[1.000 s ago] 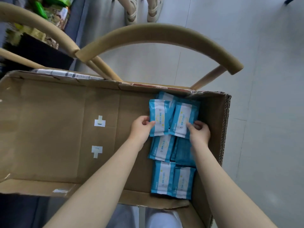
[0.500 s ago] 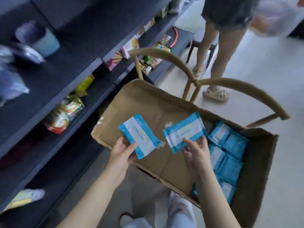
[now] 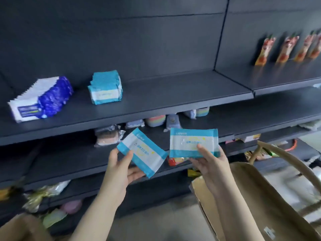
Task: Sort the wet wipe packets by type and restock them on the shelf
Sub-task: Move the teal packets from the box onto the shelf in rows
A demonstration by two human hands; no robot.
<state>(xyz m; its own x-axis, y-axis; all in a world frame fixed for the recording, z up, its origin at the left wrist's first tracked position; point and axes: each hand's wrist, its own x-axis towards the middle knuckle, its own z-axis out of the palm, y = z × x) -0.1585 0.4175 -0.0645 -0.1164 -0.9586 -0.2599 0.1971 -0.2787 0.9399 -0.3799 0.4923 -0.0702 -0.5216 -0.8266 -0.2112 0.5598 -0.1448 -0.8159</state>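
Two light-blue-and-white plastic wet wipe packets are held up before the dark grey metal shelf (image 3: 173,94). The tilted packet (image 3: 140,154) is pinched by the left hand (image 3: 119,169), with the thumb on its face and the fingers beneath. The level packet (image 3: 193,142) is gripped along its lower edge by the right hand (image 3: 210,162). On the shelf, a row of matching light-blue packets (image 3: 106,87) is seen near, not touching, a row of white-and-dark-blue packets (image 3: 40,100). A brown cardboard box (image 3: 243,197) is seen at lower right.
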